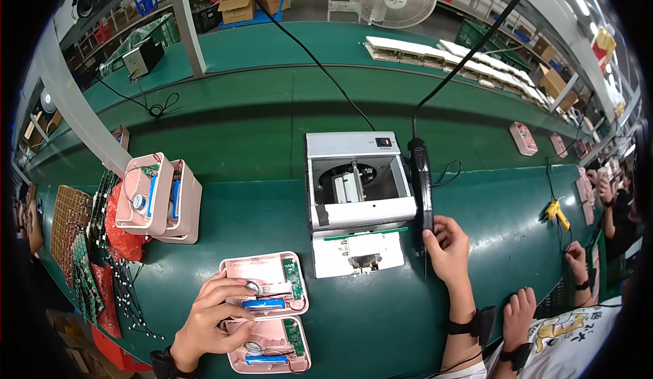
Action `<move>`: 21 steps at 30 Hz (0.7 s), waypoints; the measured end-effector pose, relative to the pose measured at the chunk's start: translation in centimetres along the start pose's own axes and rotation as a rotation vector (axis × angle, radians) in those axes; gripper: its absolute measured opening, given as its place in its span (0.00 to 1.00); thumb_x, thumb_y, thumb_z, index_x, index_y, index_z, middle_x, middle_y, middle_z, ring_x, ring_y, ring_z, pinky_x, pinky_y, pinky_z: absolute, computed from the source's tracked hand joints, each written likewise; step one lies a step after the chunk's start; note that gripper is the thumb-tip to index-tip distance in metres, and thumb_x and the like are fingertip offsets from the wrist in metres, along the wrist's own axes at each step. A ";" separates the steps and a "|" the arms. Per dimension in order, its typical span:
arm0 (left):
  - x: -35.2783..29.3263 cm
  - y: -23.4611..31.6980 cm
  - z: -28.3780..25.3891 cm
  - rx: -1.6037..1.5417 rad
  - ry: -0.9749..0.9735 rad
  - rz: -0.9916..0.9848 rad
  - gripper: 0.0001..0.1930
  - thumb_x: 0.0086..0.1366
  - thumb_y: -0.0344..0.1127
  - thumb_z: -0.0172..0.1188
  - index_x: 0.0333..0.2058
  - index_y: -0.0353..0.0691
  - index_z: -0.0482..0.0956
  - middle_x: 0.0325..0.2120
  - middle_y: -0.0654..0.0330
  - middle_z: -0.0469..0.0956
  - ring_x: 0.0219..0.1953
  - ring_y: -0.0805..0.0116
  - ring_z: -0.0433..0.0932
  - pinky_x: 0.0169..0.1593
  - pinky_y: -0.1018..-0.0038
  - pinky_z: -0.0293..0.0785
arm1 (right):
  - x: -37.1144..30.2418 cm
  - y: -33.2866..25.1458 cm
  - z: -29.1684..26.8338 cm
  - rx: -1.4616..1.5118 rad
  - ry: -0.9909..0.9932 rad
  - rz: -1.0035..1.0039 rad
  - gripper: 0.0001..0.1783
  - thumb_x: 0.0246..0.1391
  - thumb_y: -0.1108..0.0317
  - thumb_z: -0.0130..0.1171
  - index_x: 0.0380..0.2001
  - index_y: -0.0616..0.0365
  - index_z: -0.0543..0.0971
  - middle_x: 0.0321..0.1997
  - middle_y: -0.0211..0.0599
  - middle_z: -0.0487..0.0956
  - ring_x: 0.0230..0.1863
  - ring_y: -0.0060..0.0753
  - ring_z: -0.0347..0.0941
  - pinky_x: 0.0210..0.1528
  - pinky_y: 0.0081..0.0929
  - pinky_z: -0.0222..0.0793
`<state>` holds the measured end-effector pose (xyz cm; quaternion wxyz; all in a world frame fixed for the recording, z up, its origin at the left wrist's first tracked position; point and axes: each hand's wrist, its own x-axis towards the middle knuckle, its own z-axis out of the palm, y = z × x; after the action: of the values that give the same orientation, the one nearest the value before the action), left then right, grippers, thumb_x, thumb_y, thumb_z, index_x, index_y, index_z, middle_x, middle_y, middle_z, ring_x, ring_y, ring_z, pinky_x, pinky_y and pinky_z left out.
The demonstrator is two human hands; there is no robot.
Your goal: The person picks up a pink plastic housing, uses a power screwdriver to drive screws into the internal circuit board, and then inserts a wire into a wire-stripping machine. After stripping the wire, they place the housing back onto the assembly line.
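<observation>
Two pink plastic housings lie open side up, one behind the other, at the front of the bench. The far housing (pixel 255 268) and the near housing (pixel 265 321) each contain a blue battery (pixel 264 304), a green circuit board (pixel 293 277) and a round speaker (pixel 252 288). My left hand (pixel 214 314) reaches over both from the left, with bent fingers on the far housing near its speaker and the thumb lower, over the near one. My right hand (pixel 447 248) is closed round the lower end of a black electric screwdriver (pixel 420 175), which hangs upright on its cord.
A grey metal screw feeder (pixel 360 212) stands beside the screwdriver. Stacked pink housings (pixel 146 199), red bags (pixel 124 226) and circuit boards (pixel 83 270) lie at left. A co-worker's hand (pixel 520 311) and a yellow tool (pixel 556 214) are at right. Cords hang overhead.
</observation>
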<state>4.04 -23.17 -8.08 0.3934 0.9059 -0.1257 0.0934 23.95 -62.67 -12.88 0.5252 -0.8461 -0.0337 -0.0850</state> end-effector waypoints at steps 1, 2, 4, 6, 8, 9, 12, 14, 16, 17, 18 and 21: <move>0.0 0.0 0.0 0.004 0.000 0.000 0.08 0.44 0.31 0.71 0.27 0.40 0.88 0.45 0.57 0.84 0.56 0.54 0.77 0.66 0.51 0.64 | 0.0 -0.1 -0.1 -0.029 -0.007 -0.011 0.19 0.52 0.69 0.70 0.44 0.68 0.80 0.29 0.30 0.79 0.24 0.16 0.71 0.26 0.17 0.65; 0.0 -0.1 0.1 0.003 -0.001 0.002 0.08 0.44 0.31 0.71 0.27 0.40 0.88 0.45 0.57 0.84 0.56 0.54 0.77 0.66 0.51 0.64 | -0.1 -0.2 -0.2 -0.059 -0.015 -0.022 0.20 0.50 0.69 0.71 0.45 0.68 0.80 0.29 0.31 0.79 0.23 0.17 0.71 0.26 0.18 0.66; -0.1 -0.1 0.1 0.001 0.000 -0.003 0.08 0.44 0.31 0.71 0.27 0.40 0.88 0.45 0.57 0.84 0.56 0.54 0.77 0.66 0.51 0.64 | -0.2 -0.4 -0.3 -0.089 -0.020 -0.033 0.22 0.48 0.68 0.72 0.45 0.68 0.79 0.30 0.31 0.79 0.23 0.18 0.71 0.26 0.19 0.66; -0.1 0.0 0.1 0.000 0.000 -0.005 0.08 0.44 0.31 0.71 0.27 0.40 0.87 0.45 0.57 0.84 0.56 0.54 0.77 0.66 0.50 0.64 | -0.3 -0.6 -0.2 -0.132 -0.038 -0.054 0.23 0.48 0.72 0.72 0.48 0.68 0.78 0.31 0.27 0.78 0.24 0.14 0.68 0.26 0.15 0.63; 0.0 0.1 0.2 0.006 0.000 -0.005 0.08 0.45 0.31 0.71 0.27 0.40 0.87 0.45 0.57 0.84 0.56 0.54 0.77 0.66 0.51 0.64 | -0.4 -0.6 -0.3 -0.154 -0.047 -0.063 0.24 0.48 0.73 0.72 0.49 0.68 0.78 0.32 0.26 0.77 0.25 0.12 0.67 0.26 0.14 0.61; 0.0 0.1 0.1 0.011 0.002 -0.008 0.08 0.45 0.31 0.71 0.27 0.40 0.87 0.45 0.57 0.84 0.55 0.54 0.77 0.66 0.51 0.64 | -0.4 -0.6 -0.3 -0.160 -0.047 -0.066 0.24 0.48 0.73 0.72 0.49 0.68 0.78 0.32 0.26 0.77 0.25 0.12 0.66 0.26 0.14 0.61; 0.1 0.0 0.3 -0.002 0.001 -0.004 0.08 0.45 0.31 0.70 0.27 0.40 0.87 0.45 0.56 0.84 0.56 0.54 0.77 0.66 0.51 0.64 | -0.3 -0.4 -0.2 -0.169 -0.057 -0.072 0.25 0.47 0.73 0.73 0.49 0.67 0.78 0.32 0.26 0.77 0.25 0.12 0.66 0.26 0.14 0.61; 0.2 0.0 0.4 0.001 0.006 -0.019 0.08 0.45 0.31 0.70 0.27 0.40 0.87 0.45 0.56 0.84 0.56 0.54 0.77 0.66 0.51 0.64 | -0.2 -0.3 -0.2 -0.163 -0.027 -0.049 0.25 0.45 0.69 0.74 0.47 0.66 0.79 0.31 0.29 0.77 0.24 0.17 0.68 0.27 0.17 0.63; 0.2 0.2 0.4 -0.002 0.029 -0.007 0.08 0.44 0.32 0.70 0.26 0.40 0.87 0.44 0.54 0.84 0.54 0.52 0.78 0.65 0.52 0.64 | 0.0 -0.4 0.2 -0.146 -0.039 -0.040 0.26 0.44 0.68 0.74 0.46 0.66 0.79 0.30 0.31 0.78 0.23 0.19 0.69 0.27 0.19 0.65; 0.2 0.2 0.4 -0.001 0.042 -0.005 0.08 0.44 0.32 0.70 0.26 0.40 0.87 0.43 0.53 0.84 0.54 0.52 0.79 0.65 0.53 0.64 | 0.0 -0.5 0.4 -0.137 -0.036 -0.035 0.25 0.44 0.69 0.74 0.47 0.66 0.79 0.31 0.30 0.78 0.24 0.18 0.68 0.27 0.18 0.65; 0.1 0.3 0.4 0.016 0.056 -0.035 0.08 0.44 0.32 0.70 0.26 0.40 0.87 0.43 0.53 0.84 0.54 0.52 0.79 0.65 0.53 0.64 | 0.1 -0.5 0.6 -0.126 -0.040 -0.034 0.25 0.45 0.70 0.73 0.47 0.67 0.78 0.31 0.30 0.78 0.24 0.18 0.68 0.28 0.18 0.64; -0.1 0.3 0.5 -0.012 0.033 -0.005 0.08 0.49 0.31 0.69 0.30 0.39 0.86 0.49 0.56 0.81 0.58 0.53 0.75 0.65 0.52 0.65 | 0.1 0.4 0.8 -0.076 -0.052 -0.035 0.25 0.49 0.74 0.70 0.51 0.68 0.76 0.33 0.29 0.77 0.26 0.15 0.65 0.28 0.16 0.62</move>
<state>3.88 -23.73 -8.18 0.4009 0.9023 -0.1176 0.1066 24.22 -62.10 -13.52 0.4900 -0.8666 -0.0590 -0.0733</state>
